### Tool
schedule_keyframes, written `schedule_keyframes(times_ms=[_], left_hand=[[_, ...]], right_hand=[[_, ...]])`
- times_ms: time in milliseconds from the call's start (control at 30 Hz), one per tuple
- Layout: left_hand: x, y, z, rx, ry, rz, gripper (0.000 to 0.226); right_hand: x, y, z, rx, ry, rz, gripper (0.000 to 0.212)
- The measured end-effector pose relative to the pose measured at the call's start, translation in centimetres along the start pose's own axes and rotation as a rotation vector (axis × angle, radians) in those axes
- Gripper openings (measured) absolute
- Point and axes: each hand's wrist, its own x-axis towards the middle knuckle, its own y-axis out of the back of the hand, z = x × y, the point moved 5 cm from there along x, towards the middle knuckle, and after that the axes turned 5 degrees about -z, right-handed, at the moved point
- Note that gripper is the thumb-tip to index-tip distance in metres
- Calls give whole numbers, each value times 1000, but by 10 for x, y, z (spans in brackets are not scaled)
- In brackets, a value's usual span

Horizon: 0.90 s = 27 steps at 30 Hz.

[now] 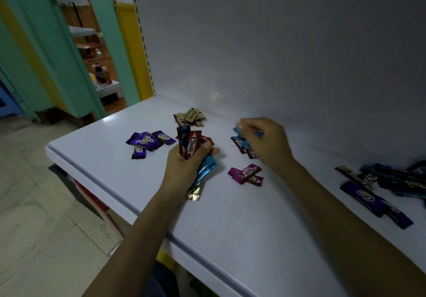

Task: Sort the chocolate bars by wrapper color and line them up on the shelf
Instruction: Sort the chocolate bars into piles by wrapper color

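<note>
Left hand grips upright red bar; right hand maybe curled

In left hand, mixed bars; right hand over blue pile

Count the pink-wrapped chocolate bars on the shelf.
2. One pink bar lies on the shelf nearer than the right hand; the second pink bar touches its near side. Others may hide in the bundle the left hand grips.

White shelf bears purple bars, gold bars, magenta bars.
</note>
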Motion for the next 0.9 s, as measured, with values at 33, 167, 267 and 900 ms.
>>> schedule_keyframes(times_ms=[33, 167, 267, 900], left_hand=[[-1, -1, 1, 5, -7, -10, 22], [-4, -3, 4, 85, -64, -38, 11], [-6, -6, 4, 122, -82, -57, 15], [-6, 25, 16, 228, -10, 24, 22]], right_hand=[[0, -8, -16, 193, -22, -129, 54], [-6, -40, -61, 357, 13, -428, 45], [-8, -45, -62, 493, -36, -344, 20], [-5, -44, -33, 654, -312, -130, 18]])
